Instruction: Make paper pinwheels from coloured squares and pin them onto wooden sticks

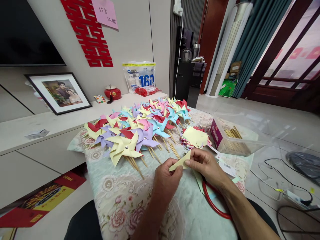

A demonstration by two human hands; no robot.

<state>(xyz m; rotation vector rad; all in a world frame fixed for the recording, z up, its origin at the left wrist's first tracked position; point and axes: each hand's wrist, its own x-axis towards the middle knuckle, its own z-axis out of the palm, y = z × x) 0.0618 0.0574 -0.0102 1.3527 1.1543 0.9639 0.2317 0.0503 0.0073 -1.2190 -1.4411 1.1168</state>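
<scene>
My left hand and my right hand together pinch one pale yellow cut paper piece, held just above a floral cloth on a low table. Beyond my hands lies a big heap of finished paper pinwheels on wooden sticks, in yellow, purple, blue, pink and red. A stack of cut paper squares, yellow on top, sits right behind my right hand.
A clear plastic box with wooden sticks stands at the right. A small clear jar is behind the stack. A red ring lies under my right wrist. Cables and a power strip lie on the floor at right. A white cabinet runs along the left.
</scene>
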